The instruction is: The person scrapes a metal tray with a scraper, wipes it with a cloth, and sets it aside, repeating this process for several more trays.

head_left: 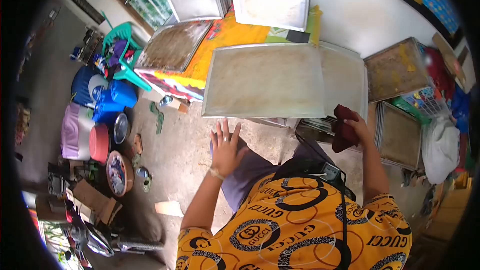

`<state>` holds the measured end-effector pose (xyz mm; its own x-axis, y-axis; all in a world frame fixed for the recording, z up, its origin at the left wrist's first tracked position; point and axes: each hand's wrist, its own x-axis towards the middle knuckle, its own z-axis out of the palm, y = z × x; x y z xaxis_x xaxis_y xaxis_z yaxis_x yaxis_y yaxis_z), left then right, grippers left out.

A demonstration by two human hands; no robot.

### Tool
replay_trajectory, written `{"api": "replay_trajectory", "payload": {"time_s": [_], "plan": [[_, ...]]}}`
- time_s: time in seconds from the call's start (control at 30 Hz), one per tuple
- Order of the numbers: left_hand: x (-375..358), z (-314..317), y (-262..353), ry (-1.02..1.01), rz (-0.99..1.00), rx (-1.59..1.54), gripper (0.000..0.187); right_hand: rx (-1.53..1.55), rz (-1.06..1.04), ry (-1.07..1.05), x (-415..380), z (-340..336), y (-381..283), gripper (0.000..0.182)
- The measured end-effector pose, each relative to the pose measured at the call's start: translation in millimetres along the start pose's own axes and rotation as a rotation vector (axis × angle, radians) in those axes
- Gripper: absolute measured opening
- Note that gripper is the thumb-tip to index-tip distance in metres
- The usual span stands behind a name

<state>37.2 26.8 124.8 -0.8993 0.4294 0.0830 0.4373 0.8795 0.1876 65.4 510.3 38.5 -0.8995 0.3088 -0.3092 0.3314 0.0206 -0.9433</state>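
two hands (226,154), one maroon cloth (343,132), at least seven trays (265,80), one green chair (127,74) at ten o'clock.

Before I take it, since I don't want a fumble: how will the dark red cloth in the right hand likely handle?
The dark red cloth is likely floppy, since it bunches into folds. It is probably light: the right hand alone holds it up.
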Motion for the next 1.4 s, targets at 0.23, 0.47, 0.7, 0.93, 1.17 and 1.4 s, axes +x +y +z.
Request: {"api": "replay_trajectory", "payload": {"time_s": [0.23, 0.47, 0.7, 0.93, 1.17, 1.4], "plan": [[110.0, 41.1, -20.5, -0.016, 0.282, 0.407, 0.08, 0.216, 0.064, 0.06, -49.4, -31.4, 34.2, 0.055], [116.3, 28.6, -33.5, -0.103, 0.256, 0.292, 0.067, 0.405, 0.066, 0.262, -89.4, -81.8, 72.5, 0.05], [88.4, -125.0, -45.3, 0.367, 0.107, -0.283, 0.03, 0.605, 0.003, 0.18, -64.9, -46.7, -33.5, 0.048], [33.2, -188.8, -71.9, 0.624, -0.094, -1.26, 0.021, 0.333, -0.617, 0.004, -10.6, 86.5, -180.6, 0.059], [-4.0, -160.6, -21.9, 0.837, 0.002, -1.683, 0.037, -0.616, -1.776, -0.312, -142.1, 293.1, -230.8, 0.058], [-60.4, -141.4, -32.1, 0.836, 0.259, -1.494, 0.042, -0.354, -1.658, 0.121, -101.6, 303.3, -337.8, 0.05]]}}
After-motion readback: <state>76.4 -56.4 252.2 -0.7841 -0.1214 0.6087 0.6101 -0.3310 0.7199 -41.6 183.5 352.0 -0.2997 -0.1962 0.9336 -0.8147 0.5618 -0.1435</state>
